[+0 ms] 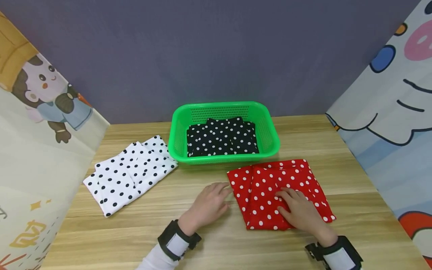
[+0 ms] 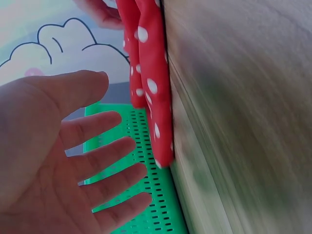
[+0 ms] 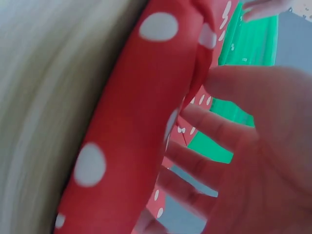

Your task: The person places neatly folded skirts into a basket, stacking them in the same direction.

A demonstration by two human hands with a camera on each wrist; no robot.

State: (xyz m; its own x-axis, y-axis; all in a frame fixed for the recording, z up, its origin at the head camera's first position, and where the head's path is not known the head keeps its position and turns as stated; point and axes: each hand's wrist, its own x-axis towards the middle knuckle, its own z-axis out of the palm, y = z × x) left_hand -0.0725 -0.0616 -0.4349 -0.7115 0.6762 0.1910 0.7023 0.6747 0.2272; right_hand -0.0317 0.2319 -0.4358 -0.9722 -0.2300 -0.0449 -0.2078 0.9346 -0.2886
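Observation:
A folded red cloth with white dots (image 1: 266,180) lies on the table before me, its layers showing as thick soft folds in the right wrist view. My right hand (image 1: 300,212) rests on its right part; thumb and fingertips touch the fabric, fingers spread and only slightly bent. Beside the cloth's left edge is my left hand (image 1: 210,204), palm bare in the left wrist view, with fingers extended and holding nothing. Whether its fingertips touch the edge, I cannot tell. Behind the red cloth stands a green basket (image 1: 224,160) containing a folded black cloth with white dots (image 1: 221,137).
Left of the basket, a folded white cloth with black dots (image 1: 131,172) lies at an angle, its right end close to the basket. The wooden table (image 1: 111,243) meets a dark back wall (image 1: 216,52). Cartoon-printed panels flank both sides.

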